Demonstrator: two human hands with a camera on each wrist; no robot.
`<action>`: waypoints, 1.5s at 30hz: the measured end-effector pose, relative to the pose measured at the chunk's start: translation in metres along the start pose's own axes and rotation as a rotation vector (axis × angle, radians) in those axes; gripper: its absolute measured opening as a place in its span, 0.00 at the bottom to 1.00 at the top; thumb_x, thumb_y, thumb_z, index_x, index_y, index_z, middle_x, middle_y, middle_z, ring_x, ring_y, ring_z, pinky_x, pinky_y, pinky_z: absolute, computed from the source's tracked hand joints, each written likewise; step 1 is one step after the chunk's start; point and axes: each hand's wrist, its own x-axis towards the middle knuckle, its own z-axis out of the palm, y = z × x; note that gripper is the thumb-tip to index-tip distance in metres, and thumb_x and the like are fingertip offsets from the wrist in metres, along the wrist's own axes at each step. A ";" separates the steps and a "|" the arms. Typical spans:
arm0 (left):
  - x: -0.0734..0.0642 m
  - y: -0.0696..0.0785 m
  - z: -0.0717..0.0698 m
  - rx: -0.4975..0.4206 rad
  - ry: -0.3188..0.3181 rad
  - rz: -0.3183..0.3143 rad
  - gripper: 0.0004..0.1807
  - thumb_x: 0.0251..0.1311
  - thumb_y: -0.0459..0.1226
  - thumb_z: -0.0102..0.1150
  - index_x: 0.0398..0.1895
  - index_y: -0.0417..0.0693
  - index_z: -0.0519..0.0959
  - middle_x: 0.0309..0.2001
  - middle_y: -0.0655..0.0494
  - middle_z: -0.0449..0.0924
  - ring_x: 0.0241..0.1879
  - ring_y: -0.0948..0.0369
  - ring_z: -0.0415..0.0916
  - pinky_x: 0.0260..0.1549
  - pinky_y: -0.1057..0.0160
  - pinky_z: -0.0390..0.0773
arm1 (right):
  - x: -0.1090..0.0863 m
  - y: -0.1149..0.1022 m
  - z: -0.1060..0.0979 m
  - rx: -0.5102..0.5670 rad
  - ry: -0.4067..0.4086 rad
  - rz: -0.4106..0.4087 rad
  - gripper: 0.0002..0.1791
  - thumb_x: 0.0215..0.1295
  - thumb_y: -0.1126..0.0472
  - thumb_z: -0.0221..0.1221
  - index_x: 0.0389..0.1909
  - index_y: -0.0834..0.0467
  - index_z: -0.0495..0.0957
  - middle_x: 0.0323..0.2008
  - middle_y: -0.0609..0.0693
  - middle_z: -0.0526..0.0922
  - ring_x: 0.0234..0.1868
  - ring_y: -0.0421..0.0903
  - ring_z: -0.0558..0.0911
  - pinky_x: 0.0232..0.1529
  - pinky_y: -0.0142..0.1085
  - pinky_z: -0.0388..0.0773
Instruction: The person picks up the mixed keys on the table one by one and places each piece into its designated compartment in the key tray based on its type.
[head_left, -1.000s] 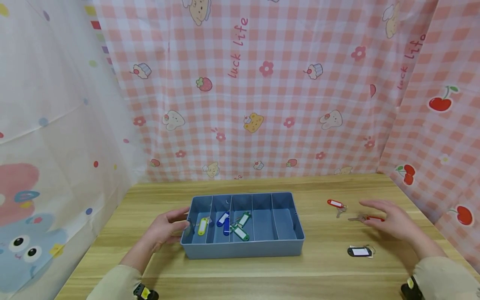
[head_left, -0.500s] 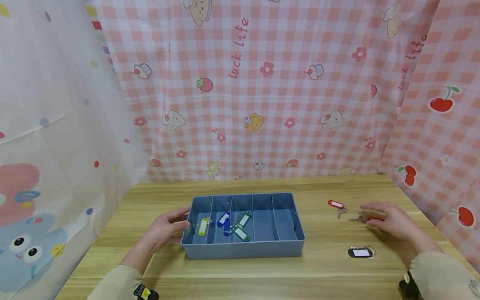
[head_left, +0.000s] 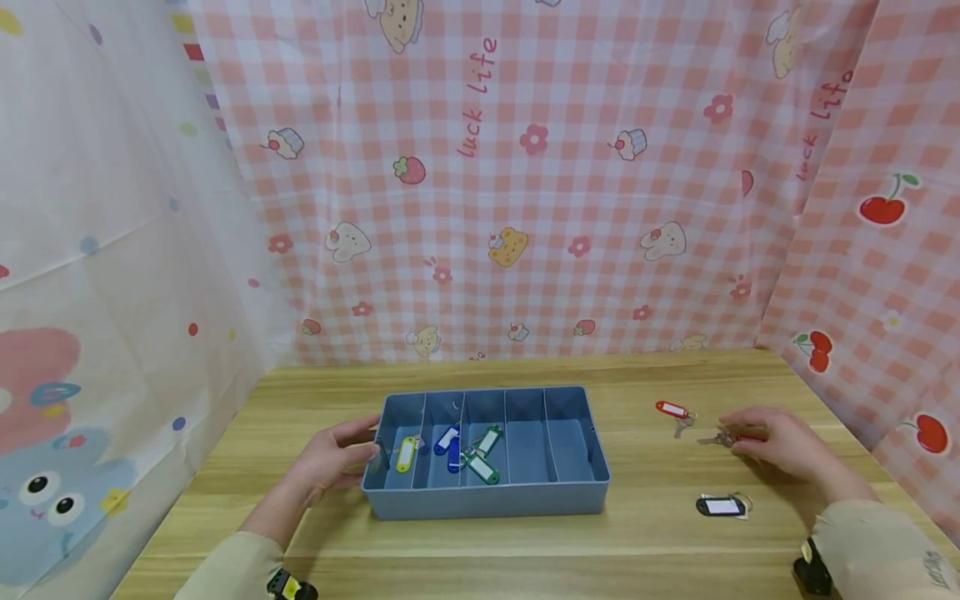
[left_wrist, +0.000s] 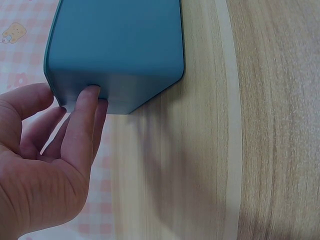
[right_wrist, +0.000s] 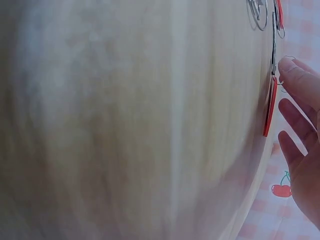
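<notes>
A blue-grey divided box (head_left: 487,502) stands on the table. My left hand (head_left: 330,457) touches its left end, fingertips against the end wall (left_wrist: 125,90) in the left wrist view. From the left, its compartments hold a yellow key tag (head_left: 406,455), blue key tags (head_left: 453,455) and green key tags (head_left: 482,467). At the right my right hand (head_left: 780,442) is over a key with a red tag (right_wrist: 270,107); thumb and forefinger stand on either side of its ring, with a small gap in the head view. The key (head_left: 712,439) lies on the table.
Another red-tagged key (head_left: 672,409) lies just beyond the right hand's fingertips. A black key tag (head_left: 721,506) with a ring lies nearer the front. Patterned cloth (head_left: 525,192) hangs behind the wooden table (head_left: 525,554) and along both sides.
My right hand has lowered a little, its forefinger coming nearer the thumb around the red-tagged key's ring. The left hand and the box have stayed in place.
</notes>
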 end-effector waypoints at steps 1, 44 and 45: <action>0.000 0.000 0.000 0.001 0.004 -0.004 0.31 0.66 0.30 0.59 0.72 0.41 0.65 0.65 0.32 0.67 0.54 0.48 0.76 0.44 0.47 0.82 | 0.000 0.000 0.000 0.008 0.004 -0.008 0.19 0.49 0.67 0.74 0.45 0.63 0.85 0.42 0.55 0.86 0.44 0.45 0.82 0.42 0.26 0.76; 0.002 -0.001 0.000 0.007 -0.007 0.001 0.32 0.66 0.30 0.60 0.73 0.40 0.64 0.66 0.31 0.66 0.54 0.46 0.76 0.44 0.45 0.81 | 0.000 -0.006 -0.002 -0.004 -0.021 0.197 0.02 0.57 0.65 0.70 0.28 0.55 0.86 0.32 0.47 0.85 0.35 0.46 0.80 0.42 0.51 0.76; 0.002 -0.001 0.000 0.005 -0.007 0.002 0.32 0.66 0.30 0.60 0.73 0.39 0.64 0.65 0.30 0.66 0.53 0.46 0.76 0.44 0.45 0.81 | 0.000 -0.006 -0.002 0.000 -0.022 0.201 0.02 0.58 0.64 0.70 0.28 0.55 0.86 0.32 0.48 0.85 0.35 0.46 0.80 0.42 0.51 0.76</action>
